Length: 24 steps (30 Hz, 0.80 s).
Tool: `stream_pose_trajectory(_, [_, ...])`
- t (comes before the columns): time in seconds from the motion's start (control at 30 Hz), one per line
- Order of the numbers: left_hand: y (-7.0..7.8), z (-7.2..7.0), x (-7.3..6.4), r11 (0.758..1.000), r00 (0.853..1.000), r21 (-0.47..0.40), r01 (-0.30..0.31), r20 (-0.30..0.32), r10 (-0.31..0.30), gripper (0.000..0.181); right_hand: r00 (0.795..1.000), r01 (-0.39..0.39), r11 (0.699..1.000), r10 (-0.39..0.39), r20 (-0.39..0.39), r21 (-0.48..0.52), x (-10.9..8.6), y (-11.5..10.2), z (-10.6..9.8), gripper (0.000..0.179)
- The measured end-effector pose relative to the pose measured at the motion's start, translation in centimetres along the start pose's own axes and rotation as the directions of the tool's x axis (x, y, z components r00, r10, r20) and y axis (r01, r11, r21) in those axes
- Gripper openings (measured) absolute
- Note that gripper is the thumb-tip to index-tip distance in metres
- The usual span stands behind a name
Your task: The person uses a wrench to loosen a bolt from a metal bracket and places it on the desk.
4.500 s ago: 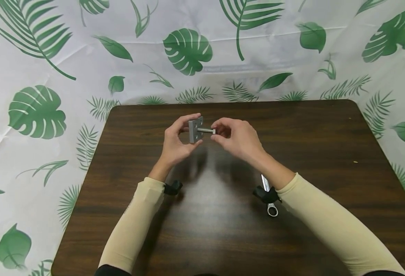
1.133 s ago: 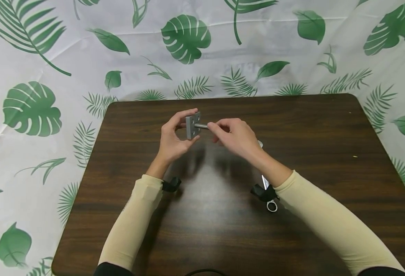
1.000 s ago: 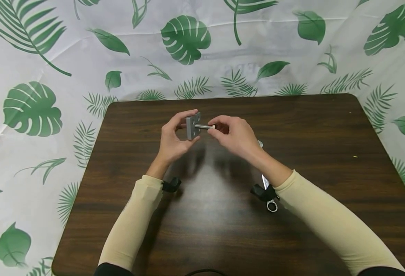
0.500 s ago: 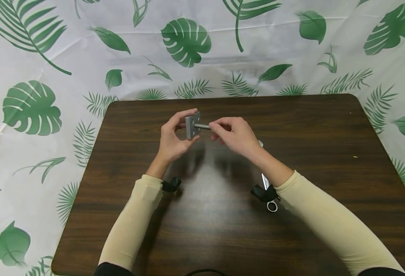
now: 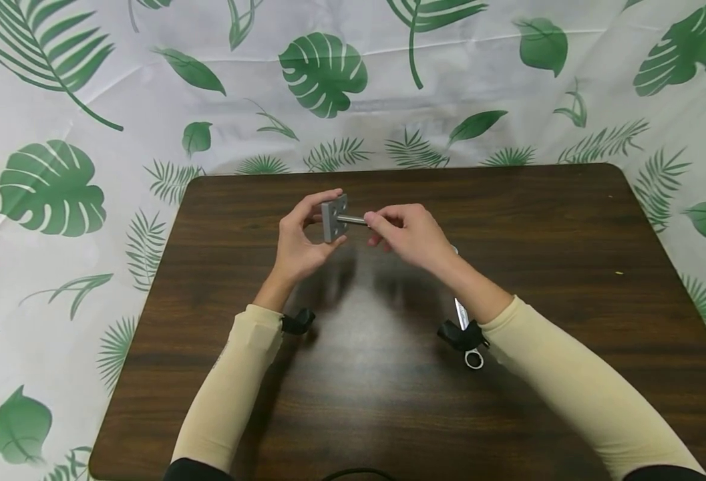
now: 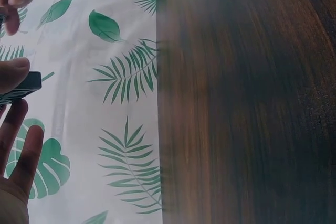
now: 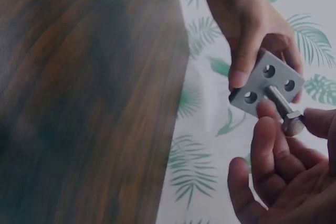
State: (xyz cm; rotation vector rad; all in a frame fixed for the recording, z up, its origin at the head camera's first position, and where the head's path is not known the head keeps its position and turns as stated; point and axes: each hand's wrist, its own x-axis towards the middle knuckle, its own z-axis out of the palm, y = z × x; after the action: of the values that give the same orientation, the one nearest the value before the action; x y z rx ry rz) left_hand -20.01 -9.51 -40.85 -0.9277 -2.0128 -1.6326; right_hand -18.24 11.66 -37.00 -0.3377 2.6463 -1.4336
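My left hand [image 5: 304, 240] holds a grey square metal plate [image 5: 330, 222] by its edges, raised above the table. A hex-head bolt [image 5: 351, 219] stands out of the plate's middle, pointing towards my right hand [image 5: 413, 237]. Thumb and fingers of that hand pinch the bolt's head end; the thumb hides the head in the head view. From the right wrist, the bolt [image 7: 281, 100] sits in the centre of the plate [image 7: 257, 85] among several round holes. The left wrist view catches only an edge of the plate [image 6: 32, 81] between thumb and fingers.
A combination wrench [image 5: 474, 360] lies on the dark wooden table [image 5: 359, 414], partly hidden under my right wrist. Behind the table hangs a white leaf-print sheet [image 5: 377, 87]. A dark cable [image 5: 359, 471] shows at the near edge.
My right thumb and fingers have shifted back and forth around the bolt head, which showed a second ago and is now covered. The left hand keeps the plate in nearly the same place.
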Motion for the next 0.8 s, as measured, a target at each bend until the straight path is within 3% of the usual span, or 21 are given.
stream_pose_trajectory(0.07, [0.02, 0.02, -0.07, 1.000, 1.000, -0.002, 0.003, 0.002, -0.003, 0.064, 1.000, 0.028, 1.000, -0.028, -0.006, -0.001, -0.08, 0.02, 0.03, 0.026])
stream_pose_trajectory(0.13, [0.01, 0.01, -0.14, 1.000, 1.000, 0.002, 0.005, 0.002, -0.005, 0.064, 0.992, 0.109, 0.991, -0.114, -0.051, -0.080, -0.23, 0.15, 0.18, 0.022])
stream_pose_trajectory(0.23, [0.01, -0.05, -0.19, 1.000, 1.000, 0.012, 0.003, -0.003, -0.003, 0.064, 0.956, 0.234, 0.940, -0.269, -0.116, -0.249, -0.45, 0.36, 0.48, 0.027])
stream_pose_trajectory(0.3, [0.01, -0.10, -0.15, 1.000, 1.000, 0.013, -0.002, -0.006, 0.002, 0.064, 0.936, 0.273, 0.916, -0.323, -0.137, -0.295, -0.52, 0.41, 0.60, 0.032])
stream_pose_trajectory(0.37, [0.04, -0.13, -0.05, 1.000, 1.000, 0.010, -0.007, -0.004, 0.007, 0.064, 0.944, 0.245, 0.929, -0.295, -0.151, -0.279, -0.49, 0.38, 0.65, 0.032])
stream_pose_trajectory(0.47, [0.03, -0.15, 0.00, 1.000, 1.000, 0.010, -0.009, -0.006, 0.009, 0.064, 0.980, 0.130, 0.976, -0.153, -0.126, -0.176, -0.38, 0.25, 0.56, 0.031])
stream_pose_trajectory(0.57, [-0.01, -0.10, -0.05, 1.000, 1.000, 0.009, -0.002, -0.004, 0.002, 0.064, 0.992, 0.070, 0.986, -0.085, -0.096, -0.149, -0.36, 0.15, 0.43, 0.028])
stream_pose_trajectory(0.67, [-0.06, -0.05, -0.11, 1.000, 1.000, 0.007, 0.003, -0.003, -0.003, 0.063, 0.977, 0.155, 0.965, -0.181, -0.110, -0.210, -0.40, 0.25, 0.42, 0.021])
stream_pose_trajectory(0.8, [-0.10, -0.08, -0.17, 1.000, 1.000, 0.013, 0.004, -0.004, -0.004, 0.064, 0.927, 0.287, 0.910, -0.343, -0.153, -0.299, -0.48, 0.45, 0.49, 0.023])
